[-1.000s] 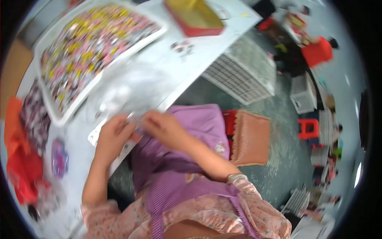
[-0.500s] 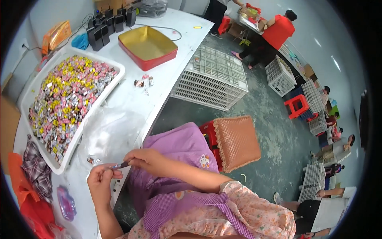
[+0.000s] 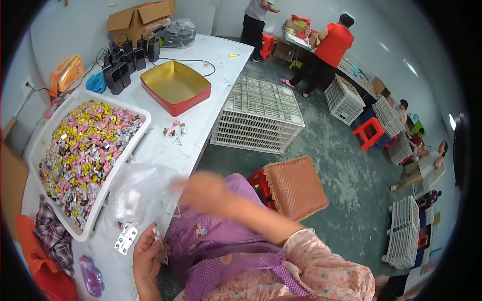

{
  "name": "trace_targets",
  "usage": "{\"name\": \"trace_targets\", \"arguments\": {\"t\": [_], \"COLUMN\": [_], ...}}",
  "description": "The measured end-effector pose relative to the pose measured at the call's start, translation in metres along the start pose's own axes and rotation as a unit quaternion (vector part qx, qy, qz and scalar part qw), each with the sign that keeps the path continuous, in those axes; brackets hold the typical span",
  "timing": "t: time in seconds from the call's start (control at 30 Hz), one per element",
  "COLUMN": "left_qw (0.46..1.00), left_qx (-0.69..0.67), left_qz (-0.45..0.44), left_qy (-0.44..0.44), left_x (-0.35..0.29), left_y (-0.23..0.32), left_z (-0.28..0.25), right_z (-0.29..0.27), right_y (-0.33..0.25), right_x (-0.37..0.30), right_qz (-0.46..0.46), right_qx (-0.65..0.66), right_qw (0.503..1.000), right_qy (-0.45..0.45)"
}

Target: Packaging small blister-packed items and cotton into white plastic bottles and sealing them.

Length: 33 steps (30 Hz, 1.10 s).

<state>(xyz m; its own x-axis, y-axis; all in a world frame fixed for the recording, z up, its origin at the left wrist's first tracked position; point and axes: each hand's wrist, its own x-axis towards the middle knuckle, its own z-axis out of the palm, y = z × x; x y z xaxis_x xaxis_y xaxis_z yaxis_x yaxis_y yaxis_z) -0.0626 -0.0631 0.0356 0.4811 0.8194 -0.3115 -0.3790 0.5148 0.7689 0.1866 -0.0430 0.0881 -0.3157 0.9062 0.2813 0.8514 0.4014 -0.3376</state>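
My left hand [image 3: 146,253] is at the table's near edge, fingers closed around a small whitish strip [image 3: 157,236] with what looks like clear film hanging below it; its exact kind is not plain. My right hand [image 3: 203,191] is smeared by motion above my lap, near the table edge, and its fingers cannot be made out. Beside my left hand lies a flat silvery-white piece with dark spots [image 3: 126,238]. A clear plastic bag [image 3: 135,193] is spread on the table just beyond. Left of it stands a white tray [image 3: 146,120] heaped with small wrapped candies [image 3: 90,155].
A red box with a gold inside [image 3: 175,90] and scattered wrappers [image 3: 175,131] lie farther along the table. Black devices [image 3: 120,72] stand behind. A white crate [image 3: 258,115] and a brown cushioned stool [image 3: 295,188] are at right. Other people work in the background.
My left hand has drawn nearer and to the right. My right hand has left it, moving up and right. The silvery spotted piece now shows clearly; my view has shifted.
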Motion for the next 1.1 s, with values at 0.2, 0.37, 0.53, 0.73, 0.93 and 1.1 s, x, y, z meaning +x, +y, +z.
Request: {"name": "trace_targets", "arguments": {"t": [0.2, 0.37, 0.53, 0.73, 0.93, 1.1], "left_qw": [0.996, 0.993, 0.996, 0.999, 0.992, 0.978], "left_qx": [-0.086, -0.116, -0.083, -0.020, 0.110, 0.186], "left_qz": [0.028, 0.019, 0.015, -0.025, -0.017, 0.036], "left_qy": [0.005, 0.012, 0.013, -0.017, -0.066, -0.081], "left_x": [-0.001, 0.005, 0.015, 0.030, 0.030, 0.024], "left_y": [-0.010, -0.010, -0.007, 0.001, -0.015, -0.021], "left_z": [0.011, 0.009, -0.003, 0.010, 0.015, 0.011], "right_z": [-0.155, -0.221, -0.213, -0.121, 0.018, 0.053], "right_y": [0.166, 0.241, 0.216, 0.123, -0.018, -0.042], "right_x": [0.026, 0.005, 0.002, -0.002, -0.041, -0.042], "right_qz": [0.294, 0.448, 0.556, 0.281, 0.106, 0.262], "right_qx": [-0.003, -0.209, -0.064, 0.047, 0.389, 0.575], "right_qw": [0.918, 0.858, 0.824, 0.959, 0.911, 0.770], "right_qy": [0.267, 0.141, 0.092, 0.002, -0.084, -0.086]}}
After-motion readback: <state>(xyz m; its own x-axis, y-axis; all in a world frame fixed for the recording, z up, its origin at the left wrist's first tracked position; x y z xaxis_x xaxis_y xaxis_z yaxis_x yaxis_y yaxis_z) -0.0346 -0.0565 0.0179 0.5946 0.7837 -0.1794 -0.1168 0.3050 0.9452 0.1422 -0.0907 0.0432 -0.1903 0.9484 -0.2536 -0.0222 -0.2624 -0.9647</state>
